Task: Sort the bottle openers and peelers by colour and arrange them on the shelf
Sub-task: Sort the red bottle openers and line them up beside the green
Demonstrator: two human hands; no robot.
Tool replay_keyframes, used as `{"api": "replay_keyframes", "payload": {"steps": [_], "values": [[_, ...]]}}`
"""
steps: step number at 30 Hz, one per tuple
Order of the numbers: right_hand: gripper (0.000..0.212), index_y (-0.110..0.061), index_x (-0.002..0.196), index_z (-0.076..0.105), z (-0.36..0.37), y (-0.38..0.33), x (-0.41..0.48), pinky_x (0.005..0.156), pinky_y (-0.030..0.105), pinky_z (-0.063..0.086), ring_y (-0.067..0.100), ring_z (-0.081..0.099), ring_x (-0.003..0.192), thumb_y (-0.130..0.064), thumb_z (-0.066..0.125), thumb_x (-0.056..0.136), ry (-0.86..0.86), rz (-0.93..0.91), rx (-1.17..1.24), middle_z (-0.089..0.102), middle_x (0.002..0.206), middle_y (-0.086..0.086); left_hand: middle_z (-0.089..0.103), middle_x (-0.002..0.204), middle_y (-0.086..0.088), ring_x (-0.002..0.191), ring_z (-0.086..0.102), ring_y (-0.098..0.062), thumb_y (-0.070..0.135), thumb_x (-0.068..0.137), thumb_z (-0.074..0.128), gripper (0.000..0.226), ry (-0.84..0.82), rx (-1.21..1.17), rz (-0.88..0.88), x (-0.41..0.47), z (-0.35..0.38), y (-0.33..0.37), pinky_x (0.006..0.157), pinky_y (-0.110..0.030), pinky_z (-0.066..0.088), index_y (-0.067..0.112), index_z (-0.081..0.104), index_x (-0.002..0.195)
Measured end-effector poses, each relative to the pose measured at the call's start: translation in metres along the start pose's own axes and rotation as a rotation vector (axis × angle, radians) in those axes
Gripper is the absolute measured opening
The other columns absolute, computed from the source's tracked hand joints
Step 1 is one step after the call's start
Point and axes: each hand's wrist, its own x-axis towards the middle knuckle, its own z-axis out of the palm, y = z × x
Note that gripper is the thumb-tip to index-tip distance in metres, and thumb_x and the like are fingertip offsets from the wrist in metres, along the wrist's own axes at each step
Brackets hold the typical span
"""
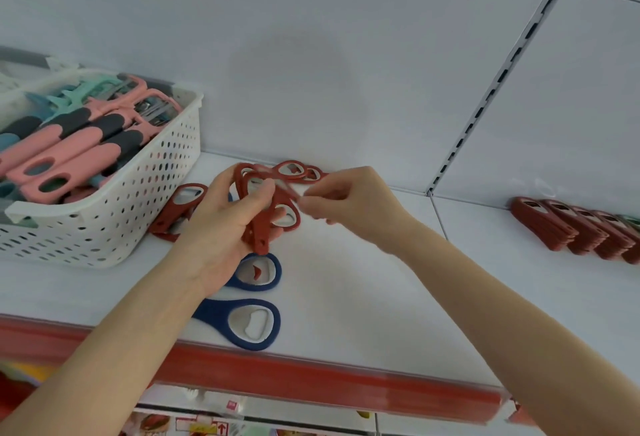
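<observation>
Two bare arms reach over a white shelf (381, 297) with a red strip (311, 373) along its near edge. The left hand (221, 224) is raised just above the middle of the shelf, its grip clamped around a bunch of red bottle openers (263, 227). The fingers are curled behind the bunch, the thumb presses on its front, and the rounded ends fan out above the thumb. The right hand (353, 203), just to the right, has its grip pinched on one thin red opener (289, 189) at the right edge of that bunch; the blur hides how far it is free. Below the left hand two blue openers lie flat on the shelf, one (275, 274) partly under the wrist and one (214, 314) nearer the front edge. More red openers (173, 214) lie just beside a white perforated basket (138, 193) at the left, and a few (294, 167) lie against the back wall. The basket holds pink and teal peelers (69, 148) with dark grey grips. At the far right a neat row of red openers (571, 227) leans along the shelf, well apart from the hands.
</observation>
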Motion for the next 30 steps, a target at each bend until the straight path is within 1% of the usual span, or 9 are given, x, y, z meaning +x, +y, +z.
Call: {"api": "replay_keyframes", "payload": {"steps": [4, 8, 11, 13, 17, 22, 24, 27, 30], "values": [[0.013, -0.008, 0.081, 0.072, 0.019, -0.011, 0.004, 0.063, 0.028, 0.049, 0.009, 0.055, 0.065, -0.019, 0.067, 0.084, -0.049, -0.081, -0.068, 0.068, 0.076, 0.006, 0.069, 0.091, -0.011, 0.073, 0.069, -0.023, 0.005, 0.092, 0.05, 0.025, 0.078, -0.006, 0.047, -0.003, -0.005, 0.004, 0.052, -0.035, 0.055, 0.021, 0.056, 0.11], [0.034, -0.005, 0.095, 0.066, 0.025, 0.004, 0.026, 0.067, 0.029, 0.045, 0.017, 0.057, 0.076, -0.038, 0.06, 0.087, -0.028, 0.034, -0.389, 0.062, 0.085, 0.004, 0.068, 0.089, -0.009, 0.071, 0.069, -0.018, 0.007, 0.093, 0.048, 0.028, 0.159, -0.086, 0.067, -0.005, -0.018, 0.007, 0.06, -0.035, 0.058, 0.025, 0.058, 0.113], [0.046, -0.01, 0.072, 0.051, 0.038, 0.016, 0.037, 0.053, 0.028, 0.037, 0.019, 0.051, 0.065, -0.055, 0.058, 0.082, -0.064, 0.107, -0.652, 0.052, 0.07, 0.001, 0.067, 0.092, -0.016, 0.063, 0.065, -0.016, 0.013, 0.096, 0.046, 0.028, 0.157, -0.112, 0.051, -0.009, -0.023, 0.009, 0.053, -0.028, 0.055, 0.025, 0.056, 0.119], [0.052, -0.015, 0.059, 0.032, 0.039, 0.017, 0.041, 0.047, 0.025, 0.023, 0.014, 0.033, 0.051, -0.052, 0.062, 0.081, -0.073, 0.13, -0.653, 0.034, 0.058, -0.002, 0.068, 0.09, -0.018, 0.059, 0.063, -0.016, 0.016, 0.097, 0.044, 0.027, 0.145, -0.109, 0.041, -0.01, -0.024, 0.009, 0.049, -0.026, 0.052, 0.025, 0.056, 0.119], [0.054, -0.015, 0.054, 0.026, 0.025, 0.017, 0.045, 0.048, 0.024, 0.018, 0.013, 0.022, 0.046, -0.031, 0.07, 0.08, -0.158, 0.218, -0.455, 0.024, 0.052, -0.001, 0.07, 0.093, -0.015, 0.062, 0.064, -0.015, 0.019, 0.096, 0.045, 0.024, 0.145, -0.045, 0.035, -0.009, -0.026, 0.008, 0.048, -0.025, 0.05, 0.028, 0.059, 0.114], [0.033, -0.007, 0.06, 0.05, 0.018, 0.027, 0.04, 0.049, 0.023, 0.019, 0.014, 0.023, 0.05, -0.023, 0.07, 0.081, -0.182, 0.217, -0.345, 0.027, 0.052, 0.001, 0.07, 0.093, -0.013, 0.065, 0.064, -0.014, 0.017, 0.096, 0.045, 0.023, 0.149, -0.001, 0.047, -0.007, -0.025, 0.005, 0.049, -0.024, 0.05, 0.028, 0.059, 0.111], [0.034, -0.005, 0.062, 0.056, 0.017, 0.027, 0.037, 0.048, 0.022, 0.021, 0.014, 0.025, 0.05, -0.029, 0.068, 0.083, -0.164, 0.206, -0.336, 0.031, 0.053, 0.002, 0.07, 0.091, -0.013, 0.065, 0.063, -0.016, 0.018, 0.096, 0.045, 0.025, 0.153, 0.009, 0.05, -0.005, -0.024, 0.005, 0.05, -0.025, 0.05, 0.028, 0.058, 0.115], [0.056, -0.013, 0.056, 0.033, 0.023, 0.024, 0.033, 0.05, 0.024, 0.021, 0.014, 0.025, 0.05, -0.054, 0.063, 0.078, -0.126, 0.222, -0.459, 0.027, 0.054, -0.001, 0.069, 0.09, -0.013, 0.066, 0.062, -0.017, 0.018, 0.097, 0.045, 0.026, 0.164, 0.011, 0.052, -0.004, -0.024, 0.005, 0.049, -0.024, 0.05, 0.027, 0.057, 0.117], [0.056, -0.015, 0.06, 0.032, 0.032, 0.023, 0.03, 0.049, 0.024, 0.023, 0.012, 0.031, 0.052, -0.06, 0.062, 0.076, -0.103, 0.211, -0.629, 0.033, 0.059, -0.002, 0.07, 0.092, -0.015, 0.067, 0.063, -0.018, 0.019, 0.097, 0.044, 0.027, 0.169, 0.012, 0.053, -0.003, -0.025, 0.005, 0.05, -0.024, 0.05, 0.026, 0.056, 0.12]]}}
